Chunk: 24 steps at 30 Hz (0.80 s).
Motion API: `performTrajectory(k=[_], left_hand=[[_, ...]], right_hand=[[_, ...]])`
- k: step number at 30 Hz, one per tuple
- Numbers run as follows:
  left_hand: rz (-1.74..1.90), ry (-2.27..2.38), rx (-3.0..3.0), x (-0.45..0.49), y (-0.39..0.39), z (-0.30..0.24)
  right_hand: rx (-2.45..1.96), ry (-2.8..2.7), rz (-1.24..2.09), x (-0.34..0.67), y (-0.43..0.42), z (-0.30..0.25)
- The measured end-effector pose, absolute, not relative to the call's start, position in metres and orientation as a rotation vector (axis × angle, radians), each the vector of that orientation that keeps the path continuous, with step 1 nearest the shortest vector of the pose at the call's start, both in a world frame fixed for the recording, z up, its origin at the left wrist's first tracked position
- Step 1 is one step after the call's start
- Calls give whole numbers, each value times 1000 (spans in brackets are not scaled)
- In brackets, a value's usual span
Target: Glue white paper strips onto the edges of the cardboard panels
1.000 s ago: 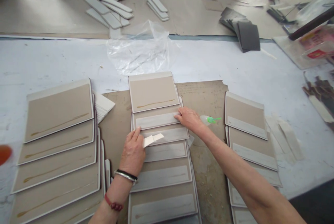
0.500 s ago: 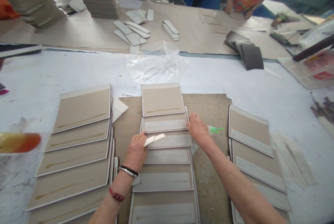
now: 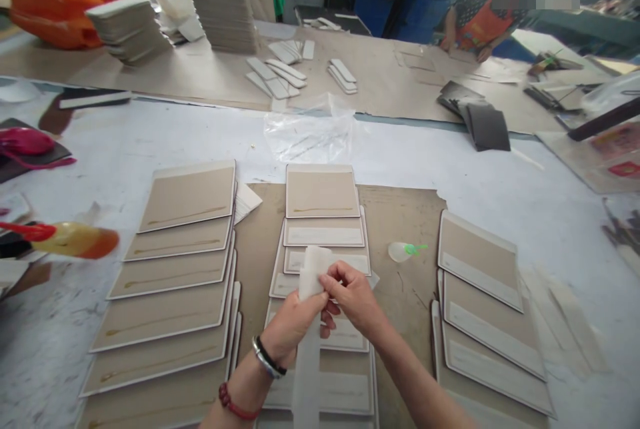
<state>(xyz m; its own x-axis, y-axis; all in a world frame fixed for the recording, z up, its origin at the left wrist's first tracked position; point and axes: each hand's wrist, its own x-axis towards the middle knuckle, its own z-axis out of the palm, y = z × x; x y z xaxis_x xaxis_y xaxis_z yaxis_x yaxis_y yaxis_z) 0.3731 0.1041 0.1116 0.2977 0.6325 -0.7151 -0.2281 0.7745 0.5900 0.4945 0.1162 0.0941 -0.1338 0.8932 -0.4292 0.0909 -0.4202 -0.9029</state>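
My left hand (image 3: 295, 322) is closed round a bundle of long white paper strips (image 3: 309, 362), held upright over the middle row of boards. Thumb and fingers of my right hand (image 3: 349, 295) pinch the strips near their upper part. Beneath lies the middle row of overlapping beige boards (image 3: 320, 190) with pale rims. The top board bears a brown glue line; lower ones carry a white strip along the front edge, partly hidden by my hands. A left row of boards (image 3: 190, 195) shows glue lines only. Boards in the right row (image 3: 480, 259) carry strips.
A small bottle with a green tip (image 3: 400, 252) lies right of the middle row. An amber glue bottle (image 3: 85, 240) with a red nozzle is at left. Clear plastic (image 3: 310, 135) lies behind. Stacked boards (image 3: 223, 15) stand on the far table, where a co-worker's hands (image 3: 485, 53) rest.
Both hands have come together above the middle row, the right leaving the board's edge. The strip bundle now stands upright in the left hand. The view has shifted, showing more at left.
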Motion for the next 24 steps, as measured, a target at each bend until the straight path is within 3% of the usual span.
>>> performTrajectory(k=[5,13,20,24], left_hand=[[741,1121,233,371,98,103],[1024,1257,156,383,103,80],[1159,1375,65,399,113,74],[1168,1404,59,401,116,65]], right_hand=[[-1596,-1310,1360,500,118,90],[-1650,-1283,1375,496,117,77],[-1844,-1496,1041,492,124,65],[-1882,-1543,1006,490,131,63]])
